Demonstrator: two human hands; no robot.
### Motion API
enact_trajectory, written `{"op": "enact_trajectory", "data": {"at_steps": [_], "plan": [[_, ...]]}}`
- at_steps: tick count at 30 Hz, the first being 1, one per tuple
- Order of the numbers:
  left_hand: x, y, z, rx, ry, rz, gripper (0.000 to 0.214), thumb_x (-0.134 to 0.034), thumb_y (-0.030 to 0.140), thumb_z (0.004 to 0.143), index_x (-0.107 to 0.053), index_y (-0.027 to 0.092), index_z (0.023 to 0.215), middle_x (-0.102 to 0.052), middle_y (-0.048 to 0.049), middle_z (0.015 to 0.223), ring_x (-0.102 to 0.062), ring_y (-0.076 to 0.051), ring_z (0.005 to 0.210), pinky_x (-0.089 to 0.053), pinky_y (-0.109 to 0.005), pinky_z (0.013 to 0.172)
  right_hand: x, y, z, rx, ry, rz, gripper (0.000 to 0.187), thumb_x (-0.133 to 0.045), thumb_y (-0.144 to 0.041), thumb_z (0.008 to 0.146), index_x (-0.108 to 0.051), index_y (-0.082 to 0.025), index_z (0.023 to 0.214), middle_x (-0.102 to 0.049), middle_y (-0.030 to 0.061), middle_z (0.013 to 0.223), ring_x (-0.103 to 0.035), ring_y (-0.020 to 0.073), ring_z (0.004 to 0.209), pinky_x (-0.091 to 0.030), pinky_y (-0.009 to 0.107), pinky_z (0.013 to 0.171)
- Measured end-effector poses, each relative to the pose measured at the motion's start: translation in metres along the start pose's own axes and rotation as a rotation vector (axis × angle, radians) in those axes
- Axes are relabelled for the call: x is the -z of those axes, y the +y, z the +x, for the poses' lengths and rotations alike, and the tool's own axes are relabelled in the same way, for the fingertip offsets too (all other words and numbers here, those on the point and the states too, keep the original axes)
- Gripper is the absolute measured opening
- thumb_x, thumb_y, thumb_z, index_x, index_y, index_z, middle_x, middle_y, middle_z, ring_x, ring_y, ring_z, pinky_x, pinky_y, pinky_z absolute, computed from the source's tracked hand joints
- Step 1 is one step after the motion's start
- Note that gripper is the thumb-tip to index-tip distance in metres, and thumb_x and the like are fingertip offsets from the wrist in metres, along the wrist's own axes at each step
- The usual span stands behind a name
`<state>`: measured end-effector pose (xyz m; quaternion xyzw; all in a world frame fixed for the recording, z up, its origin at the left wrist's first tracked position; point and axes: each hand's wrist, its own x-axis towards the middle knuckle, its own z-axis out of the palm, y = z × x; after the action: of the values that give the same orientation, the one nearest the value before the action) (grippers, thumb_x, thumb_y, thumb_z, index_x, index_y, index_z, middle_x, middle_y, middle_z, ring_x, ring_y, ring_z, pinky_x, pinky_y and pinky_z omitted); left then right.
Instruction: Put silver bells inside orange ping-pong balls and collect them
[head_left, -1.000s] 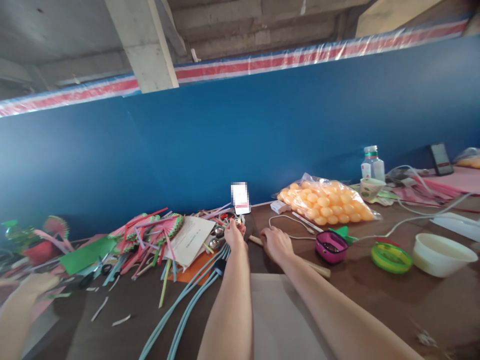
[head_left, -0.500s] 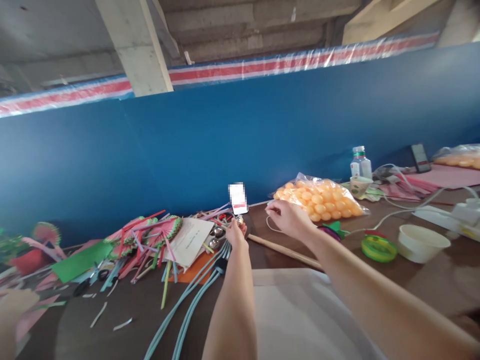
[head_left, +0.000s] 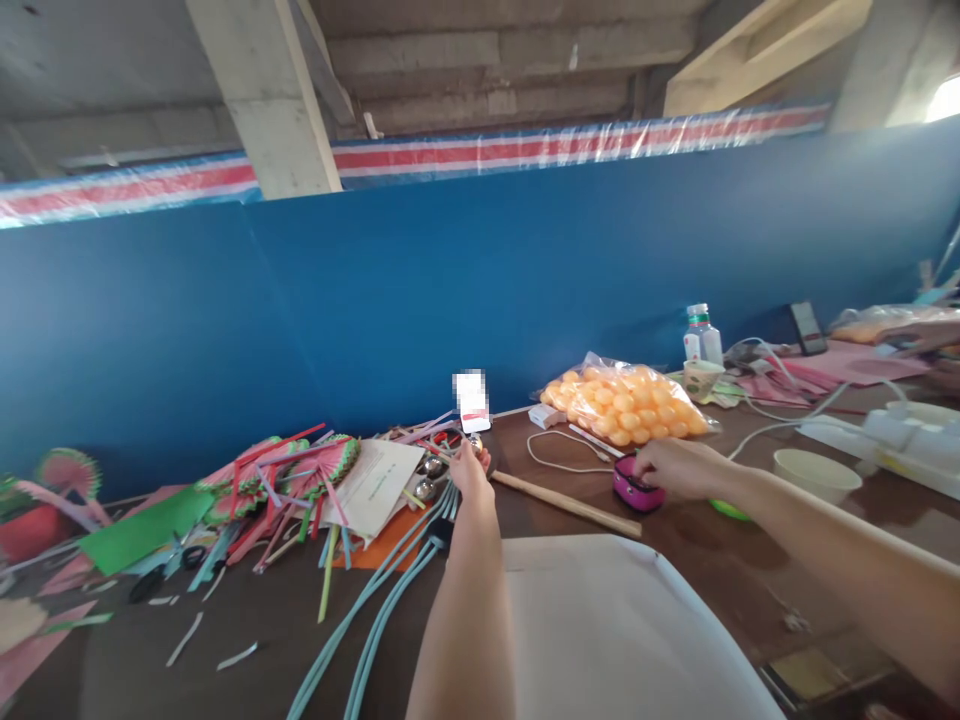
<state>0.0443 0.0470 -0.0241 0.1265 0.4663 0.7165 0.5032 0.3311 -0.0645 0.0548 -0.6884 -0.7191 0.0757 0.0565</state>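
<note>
My left hand (head_left: 470,474) is closed around a shiny silver ball (head_left: 475,441), only partly visible above its fingers. Below it, more silver balls (head_left: 426,489) lie beside the light-blue cords (head_left: 390,570), which run toward the front of the table. My right hand (head_left: 679,468) has its fingers curled at the top of a magenta band (head_left: 636,492) with small shiny spots; its fingertips are partly hidden by the band. Between the two hands lies a wooden stick (head_left: 566,503). Right behind my left hand, a phone (head_left: 472,400) with a lit screen leans upright.
A clear bag of orange balls (head_left: 630,400) lies at the back. On the right stand a white bowl (head_left: 817,474), a paper cup (head_left: 702,379) and a bottle (head_left: 703,335). Paper crafts (head_left: 277,475) and scissors (head_left: 150,580) crowd the left. A white sheet (head_left: 592,620) lies in front.
My right hand has moved right and down, from in front of the bag of orange balls to the magenta band. My left hand stays at the silver ball.
</note>
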Motion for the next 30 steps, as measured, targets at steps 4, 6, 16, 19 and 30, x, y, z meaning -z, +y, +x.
{"op": "enact_trajectory", "data": {"at_steps": [4, 6, 16, 19, 30], "plan": [[-0.001, 0.001, -0.002, -0.001, -0.003, 0.019, 0.015, -0.063, 0.03, 0.085, -0.06, 0.015, 0.084, -0.063, -0.004, 0.074, -0.064, -0.011, 0.06, -0.054, -0.021, 0.059, -0.005, 0.002, 0.011, -0.03, -0.155, -0.045, 0.016, -0.059, -0.026, 0.072, -0.061, -0.021, 0.056, -0.053, 0.0005, 0.049, -0.051, 0.0162, 0.053, -0.029, 0.027, 0.054], [-0.001, 0.0, -0.002, -0.01, -0.006, 0.024, 0.015, -0.062, 0.03, 0.085, -0.06, 0.015, 0.086, -0.064, -0.0038, 0.074, -0.065, -0.011, 0.06, -0.054, -0.02, 0.059, -0.004, 0.001, 0.016, -0.034, -0.176, -0.089, 0.017, -0.06, -0.023, 0.07, -0.06, -0.02, 0.054, -0.051, 0.0005, 0.048, -0.052, 0.0163, 0.054, -0.03, 0.027, 0.056], [0.0, -0.003, 0.004, -0.001, -0.023, 0.019, 0.016, -0.063, 0.029, 0.085, -0.059, 0.014, 0.085, -0.063, -0.0051, 0.075, -0.065, -0.012, 0.061, -0.054, -0.022, 0.061, 0.006, -0.029, 0.017, -0.037, -0.195, -0.242, 0.013, -0.063, -0.005, 0.06, -0.062, -0.017, 0.054, -0.065, 0.0063, 0.066, -0.062, 0.0225, 0.07, -0.036, 0.029, 0.063], [-0.001, -0.002, 0.002, 0.009, -0.021, 0.011, 0.016, -0.063, 0.029, 0.085, -0.059, 0.013, 0.086, -0.064, -0.0054, 0.076, -0.064, -0.011, 0.06, -0.054, -0.023, 0.062, 0.008, -0.032, 0.016, -0.023, -0.219, -0.249, 0.016, -0.061, -0.003, 0.061, -0.062, -0.018, 0.054, -0.065, 0.0056, 0.065, -0.063, 0.0225, 0.071, -0.036, 0.029, 0.063], [-0.001, 0.0, 0.0, 0.002, -0.035, 0.02, 0.016, -0.064, 0.029, 0.084, -0.059, 0.014, 0.085, -0.063, -0.0048, 0.074, -0.064, -0.011, 0.06, -0.054, -0.023, 0.06, 0.014, -0.042, 0.016, -0.051, -0.228, -0.225, 0.026, -0.059, 0.005, 0.051, -0.053, -0.018, 0.042, -0.054, 0.0009, 0.051, -0.062, 0.0242, 0.067, -0.04, 0.032, 0.065]]}}
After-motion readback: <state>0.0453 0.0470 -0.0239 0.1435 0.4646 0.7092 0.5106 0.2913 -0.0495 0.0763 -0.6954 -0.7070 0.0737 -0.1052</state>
